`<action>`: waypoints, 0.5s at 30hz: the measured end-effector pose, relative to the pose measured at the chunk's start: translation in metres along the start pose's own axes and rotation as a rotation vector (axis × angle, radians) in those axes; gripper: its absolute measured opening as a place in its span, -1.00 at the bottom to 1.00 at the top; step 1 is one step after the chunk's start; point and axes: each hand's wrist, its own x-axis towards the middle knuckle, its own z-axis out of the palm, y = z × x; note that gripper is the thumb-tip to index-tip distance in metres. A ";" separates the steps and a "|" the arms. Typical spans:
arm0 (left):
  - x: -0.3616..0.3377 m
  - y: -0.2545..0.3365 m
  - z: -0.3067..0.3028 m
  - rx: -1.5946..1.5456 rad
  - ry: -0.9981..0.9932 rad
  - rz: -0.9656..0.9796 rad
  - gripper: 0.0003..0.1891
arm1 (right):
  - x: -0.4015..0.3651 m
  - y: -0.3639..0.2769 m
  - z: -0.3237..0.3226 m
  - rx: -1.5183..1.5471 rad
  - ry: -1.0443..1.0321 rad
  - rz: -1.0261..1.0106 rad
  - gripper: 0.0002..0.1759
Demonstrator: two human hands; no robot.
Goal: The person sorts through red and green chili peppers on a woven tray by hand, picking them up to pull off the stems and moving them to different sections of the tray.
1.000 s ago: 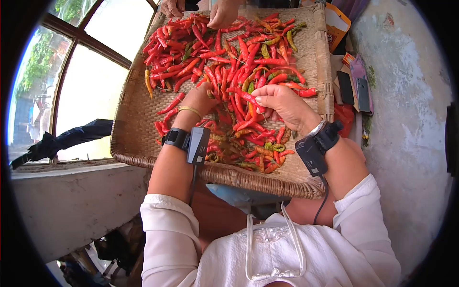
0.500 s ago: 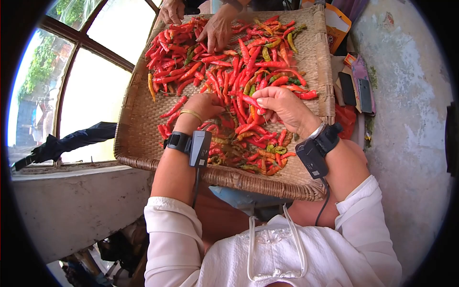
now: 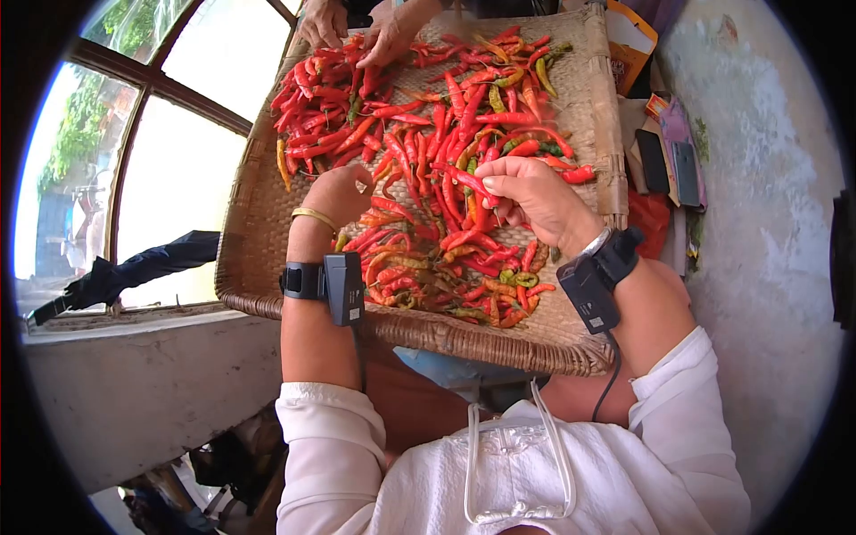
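Note:
A shallow woven basket [image 3: 428, 334] full of red, orange and green chili peppers [image 3: 419, 152] lies in front of me. My right hand [image 3: 539, 196] pinches a red pepper [image 3: 470, 182] between thumb and fingers over the basket's middle. My left hand [image 3: 339, 192] is above the left part of the basket, with its fingers curled together; whether anything is in them cannot be made out. Peppers lie below it and to its right.
At the basket's far left, a co-worker's two hands [image 3: 392, 36] touch the peppers. A window and a dark folded umbrella [image 3: 147, 267] are on the left. Two phones [image 3: 685, 174] lie right of the basket, beside an orange box [image 3: 629, 45] and the wall.
My left hand has moved left, away from the middle peppers. My right hand has barely moved with its pepper. The co-worker's right-side hand has moved up and left.

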 end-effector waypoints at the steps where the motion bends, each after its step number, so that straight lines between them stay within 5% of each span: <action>1: -0.006 0.004 -0.010 0.000 -0.041 -0.027 -0.84 | 0.001 0.000 0.000 -0.011 0.002 0.007 -0.77; 6: -0.013 0.010 -0.034 -0.187 -0.003 -0.076 -0.75 | 0.002 0.002 0.000 -0.035 0.036 0.036 -0.76; 9: 0.002 0.025 -0.027 -0.899 0.382 0.052 -0.50 | 0.002 0.003 0.003 -0.027 0.053 0.025 -0.76; 12: 0.027 0.021 -0.006 -0.686 0.564 0.234 -0.46 | 0.006 0.000 0.002 -0.012 0.071 -0.007 -0.77; 15: 0.019 0.026 0.002 -0.207 0.091 0.065 -0.67 | 0.004 -0.003 0.002 -0.010 0.068 -0.013 -0.77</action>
